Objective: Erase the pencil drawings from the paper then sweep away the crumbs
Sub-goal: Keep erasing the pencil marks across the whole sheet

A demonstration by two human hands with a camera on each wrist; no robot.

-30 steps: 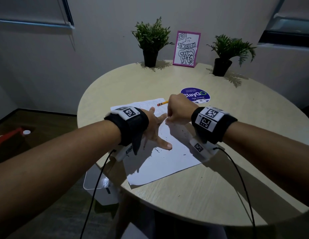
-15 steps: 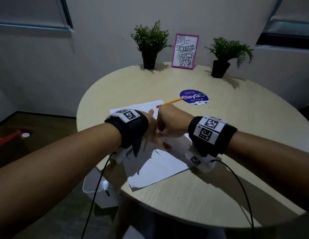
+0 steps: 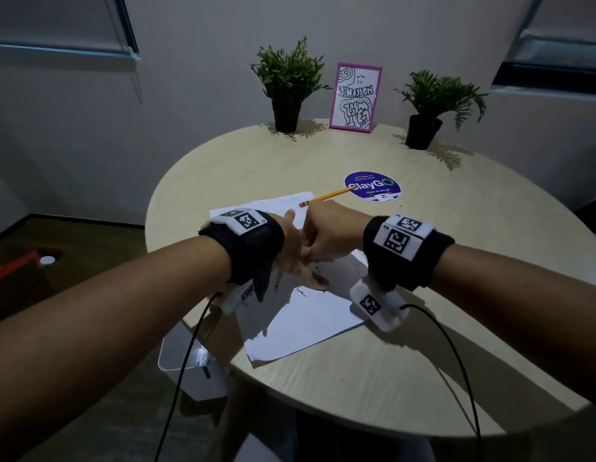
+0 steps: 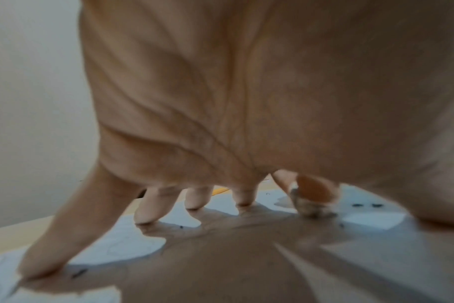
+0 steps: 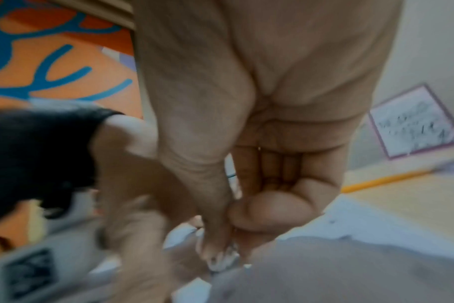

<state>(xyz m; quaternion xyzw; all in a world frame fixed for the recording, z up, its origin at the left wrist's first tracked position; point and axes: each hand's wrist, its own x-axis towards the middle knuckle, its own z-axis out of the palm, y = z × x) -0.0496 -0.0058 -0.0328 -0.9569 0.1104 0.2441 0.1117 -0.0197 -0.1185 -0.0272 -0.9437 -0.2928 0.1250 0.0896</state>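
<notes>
Left hand [image 3: 295, 253] flat, fingers [image 4: 153, 207] spread, pressing down; right hand [image 3: 326, 235] fisted, thumb and fingertips pinching.

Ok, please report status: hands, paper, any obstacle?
Left hand flat on paper. Right hand pinching eraser, rubbing. Crumbs remain. Pencil lies beyond.

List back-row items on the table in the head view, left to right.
Left potted plant → pink-framed drawing → right potted plant. All three stand along the table's far edge by the wall; the frame is propped upright between the plants.
</notes>
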